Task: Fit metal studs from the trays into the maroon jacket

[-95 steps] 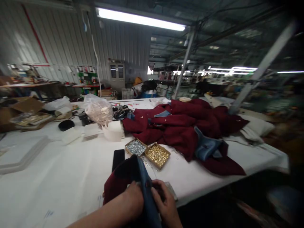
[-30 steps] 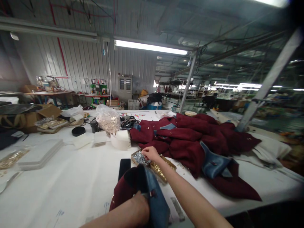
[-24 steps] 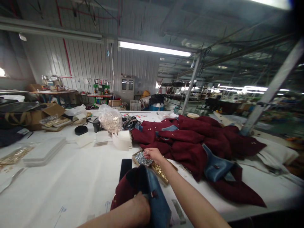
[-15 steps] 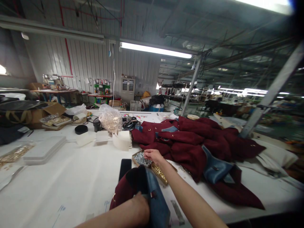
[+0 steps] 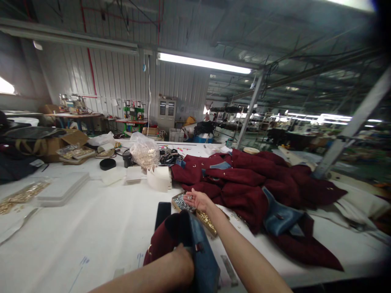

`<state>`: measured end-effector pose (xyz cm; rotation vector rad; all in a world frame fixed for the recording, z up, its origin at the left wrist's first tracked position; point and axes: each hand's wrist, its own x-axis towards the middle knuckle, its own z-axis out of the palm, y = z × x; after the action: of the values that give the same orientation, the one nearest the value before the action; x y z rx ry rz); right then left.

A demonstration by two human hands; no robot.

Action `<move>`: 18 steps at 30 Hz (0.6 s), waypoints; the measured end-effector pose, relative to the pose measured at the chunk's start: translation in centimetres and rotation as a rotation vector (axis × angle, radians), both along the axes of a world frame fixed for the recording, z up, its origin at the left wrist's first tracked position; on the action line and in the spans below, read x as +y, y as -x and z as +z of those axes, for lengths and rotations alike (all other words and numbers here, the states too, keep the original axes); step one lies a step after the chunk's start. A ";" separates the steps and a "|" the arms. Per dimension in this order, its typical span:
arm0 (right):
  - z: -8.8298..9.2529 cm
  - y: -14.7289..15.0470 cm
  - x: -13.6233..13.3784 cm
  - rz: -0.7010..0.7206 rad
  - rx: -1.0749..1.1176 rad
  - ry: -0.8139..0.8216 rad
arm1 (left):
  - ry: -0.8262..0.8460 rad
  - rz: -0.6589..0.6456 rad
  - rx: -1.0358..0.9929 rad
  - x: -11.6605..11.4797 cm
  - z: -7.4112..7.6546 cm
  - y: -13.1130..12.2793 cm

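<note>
My left hand (image 5: 183, 258) reaches into the opening of a maroon fabric piece with a blue denim flap (image 5: 203, 254), which looks like a bag. The fabric hides its fingers. My right hand (image 5: 200, 200) is palm up with fingers stretched out over a small box of silver metal pieces (image 5: 180, 200). Small shiny pieces seem to lie on its fingers, too small to name. Under my right wrist, beside the silver ones, is a box of gold metal pieces (image 5: 207, 223). A dark phone-like slab (image 5: 163, 213) lies left of the boxes.
A heap of maroon and denim pieces (image 5: 244, 191) covers the table's right side. Behind the boxes stand curled white strips (image 5: 159, 179) and a clear plastic bag of small parts (image 5: 145, 150). Flat white sheets (image 5: 62, 189) and a bag of gold parts (image 5: 24, 197) lie left.
My right hand has turned from a pinch over the silver pieces to palm up with its fingers opened out. My left hand stays inside the maroon piece.
</note>
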<state>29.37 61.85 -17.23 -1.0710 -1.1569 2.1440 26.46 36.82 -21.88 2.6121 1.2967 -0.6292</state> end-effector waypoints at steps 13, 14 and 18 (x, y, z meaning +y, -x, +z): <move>0.5 0.1 -1.1 -0.081 0.135 0.047 | 0.097 0.086 0.043 -0.6 1.5 -0.1; 0.6 0.2 -1.2 -0.084 0.131 0.054 | 0.108 0.090 0.046 -0.5 1.6 -0.3; 0.9 0.4 -1.2 -0.083 0.142 0.084 | 0.160 0.094 0.079 -0.1 2.1 -0.7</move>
<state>28.99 60.62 -16.32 -0.9668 -0.9496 2.1810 27.13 36.75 -19.82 2.4067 1.3227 -0.7921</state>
